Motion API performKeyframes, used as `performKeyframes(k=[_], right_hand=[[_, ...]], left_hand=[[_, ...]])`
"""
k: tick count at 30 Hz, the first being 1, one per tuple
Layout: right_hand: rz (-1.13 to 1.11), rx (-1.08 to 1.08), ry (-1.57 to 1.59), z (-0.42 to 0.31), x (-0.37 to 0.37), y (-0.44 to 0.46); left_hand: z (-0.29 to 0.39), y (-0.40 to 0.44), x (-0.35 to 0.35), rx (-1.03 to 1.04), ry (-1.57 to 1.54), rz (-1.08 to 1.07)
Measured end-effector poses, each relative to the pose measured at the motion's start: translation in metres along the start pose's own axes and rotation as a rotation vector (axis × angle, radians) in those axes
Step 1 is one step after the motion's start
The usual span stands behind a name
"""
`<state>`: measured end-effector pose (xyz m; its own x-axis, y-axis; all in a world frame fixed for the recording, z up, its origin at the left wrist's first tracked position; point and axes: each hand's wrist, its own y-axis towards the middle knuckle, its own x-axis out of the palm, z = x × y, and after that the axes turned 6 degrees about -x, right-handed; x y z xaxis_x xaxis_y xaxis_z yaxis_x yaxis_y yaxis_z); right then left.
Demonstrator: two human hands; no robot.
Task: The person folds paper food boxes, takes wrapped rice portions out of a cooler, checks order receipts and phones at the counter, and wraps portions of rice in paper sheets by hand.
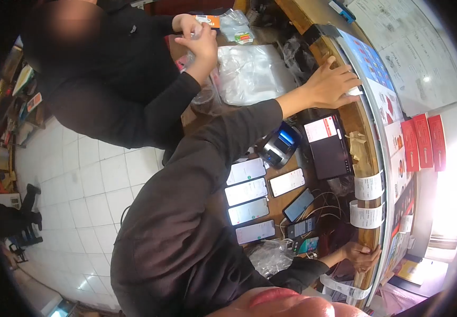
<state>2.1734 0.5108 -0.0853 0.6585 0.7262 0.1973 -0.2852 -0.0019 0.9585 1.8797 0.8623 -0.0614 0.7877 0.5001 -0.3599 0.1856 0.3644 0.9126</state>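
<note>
My left hand (330,87) reaches across the desk to the upper part of the wooden ledge (365,153). Its fingers are spread over the top edge of the poster-covered panel (371,63), with a small white piece beneath the fingertips. Lower down, my right hand (361,257) has its fingers bent together over the same ledge and panel edge. Paper labels (368,187) hang over the ledge between the hands. A dark tablet-like pad with a paper (326,150) lies below my left hand, beside a blue and black device (280,146).
Several phones (246,192) and white cables (329,211) cover the desk. Clear plastic bags (252,74) lie near another person (117,79), whose hands are together. Red boxes (420,143) and a whiteboard (424,58) are beyond the panel. Crumpled plastic (271,257) sits near my right sleeve.
</note>
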Motion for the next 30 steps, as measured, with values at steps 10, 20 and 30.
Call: performKeyframes(k=[10, 20, 30], right_hand=[[-0.636, -0.1, 1.225, -0.174, -0.109, 0.027], [-2.085, 0.163, 2.097, -0.319, -0.036, 0.006], [-1.61, 0.725, 1.725, -0.284, -0.088, -0.049]], left_hand=[[0.005, 0.011, -0.007, -0.054, 0.025, -0.179], [0.007, 0.005, -0.01, -0.102, -0.028, -0.149], [0.025, 0.006, -0.012, -0.098, -0.062, -0.19]])
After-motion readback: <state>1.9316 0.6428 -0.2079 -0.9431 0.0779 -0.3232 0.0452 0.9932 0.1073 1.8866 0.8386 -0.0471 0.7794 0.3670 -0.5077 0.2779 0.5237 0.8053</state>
